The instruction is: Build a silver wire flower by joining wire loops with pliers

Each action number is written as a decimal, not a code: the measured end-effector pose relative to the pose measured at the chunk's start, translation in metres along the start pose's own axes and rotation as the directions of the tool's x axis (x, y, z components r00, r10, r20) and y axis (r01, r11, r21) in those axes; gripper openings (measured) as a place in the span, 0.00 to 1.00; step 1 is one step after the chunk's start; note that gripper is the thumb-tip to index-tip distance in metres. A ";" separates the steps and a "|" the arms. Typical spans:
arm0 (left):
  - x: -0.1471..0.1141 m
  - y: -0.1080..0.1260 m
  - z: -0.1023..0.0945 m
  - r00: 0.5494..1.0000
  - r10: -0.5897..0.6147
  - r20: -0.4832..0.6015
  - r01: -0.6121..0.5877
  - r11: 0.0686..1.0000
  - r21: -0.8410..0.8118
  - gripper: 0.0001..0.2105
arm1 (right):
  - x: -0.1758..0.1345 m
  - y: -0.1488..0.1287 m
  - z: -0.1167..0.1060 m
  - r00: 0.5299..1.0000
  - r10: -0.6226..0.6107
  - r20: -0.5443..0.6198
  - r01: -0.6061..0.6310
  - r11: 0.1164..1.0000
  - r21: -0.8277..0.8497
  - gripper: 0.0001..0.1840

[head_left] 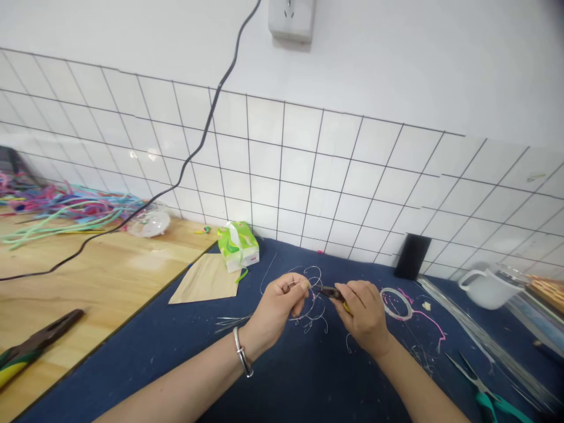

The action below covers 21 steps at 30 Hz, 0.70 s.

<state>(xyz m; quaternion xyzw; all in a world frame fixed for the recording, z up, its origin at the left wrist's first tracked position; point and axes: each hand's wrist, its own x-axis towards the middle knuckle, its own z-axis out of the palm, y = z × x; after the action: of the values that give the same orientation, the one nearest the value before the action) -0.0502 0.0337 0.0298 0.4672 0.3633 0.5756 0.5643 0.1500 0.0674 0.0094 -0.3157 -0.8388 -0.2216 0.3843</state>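
My left hand (pixel 285 296) pinches a thin silvery wire (pixel 314 270) between thumb and fingers above the dark blue mat. Curled loops of the same wire spread below and behind the fingertips. Closed around a pair of pliers (pixel 328 291), my right hand (pixel 365 311) points their dark jaws left, close to the left fingertips and at the wire. Whether the jaws grip the wire is too small to tell. The pliers' handles are mostly covered by my right fingers, with a bit of yellow showing.
Left are a green tissue pack (pixel 238 244), a brown paper sheet (pixel 205 279) and larger pliers (pixel 39 343). Right are a white ring with pink cord (pixel 396 304), a black upright block (pixel 412 256), scissors (pixel 484 388), long straight wires (pixel 480 338) and a white cup (pixel 489 288). A black cable (pixel 194 154) hangs across.
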 end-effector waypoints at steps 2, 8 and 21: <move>0.001 0.000 0.000 0.999 0.021 -0.044 -0.020 1.000 0.021 0.11 | 0.000 0.001 0.000 1.000 0.002 -0.016 -0.002 1.000 0.000 0.16; -0.001 -0.002 0.001 0.999 0.029 -0.041 -0.027 0.999 0.046 0.11 | 0.000 -0.002 0.001 1.000 0.004 0.008 -0.004 1.000 0.004 0.16; -0.003 -0.003 0.003 1.000 0.011 0.011 -0.012 0.998 0.066 0.11 | 0.002 -0.004 -0.002 0.999 -0.016 0.028 0.016 1.000 -0.020 0.14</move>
<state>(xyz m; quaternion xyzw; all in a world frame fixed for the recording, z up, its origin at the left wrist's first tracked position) -0.0469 0.0304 0.0274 0.4907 0.3766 0.5640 0.5470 0.1471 0.0642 0.0118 -0.3159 -0.8442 -0.2287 0.3678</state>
